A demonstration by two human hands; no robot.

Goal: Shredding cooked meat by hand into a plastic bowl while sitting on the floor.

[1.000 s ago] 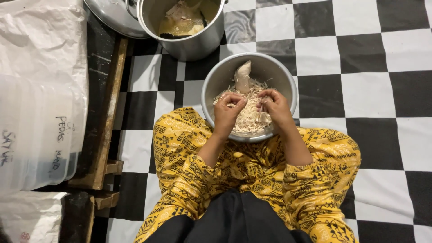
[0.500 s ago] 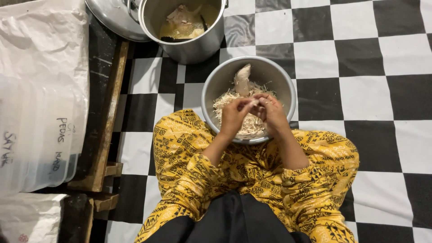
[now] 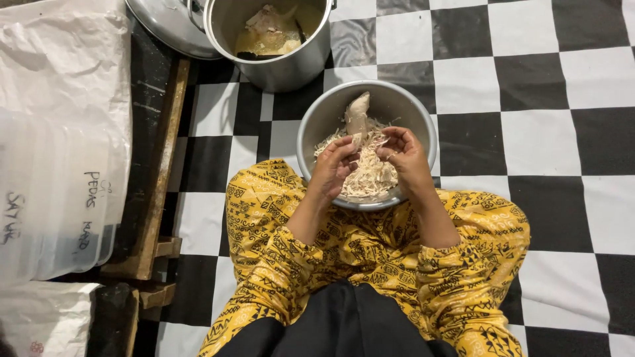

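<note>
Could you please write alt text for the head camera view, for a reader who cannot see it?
Seen from above, a seated person's left hand and right hand pull apart shredded meat over a round metal bowl on a black-and-white checkered floor. A whole pale piece stands in the bowl; a metal pot sits beyond it.

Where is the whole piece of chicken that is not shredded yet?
In the head view, the whole chicken piece stands at the far side of the metal bowl, on the shredded meat, just beyond the left hand.
</note>
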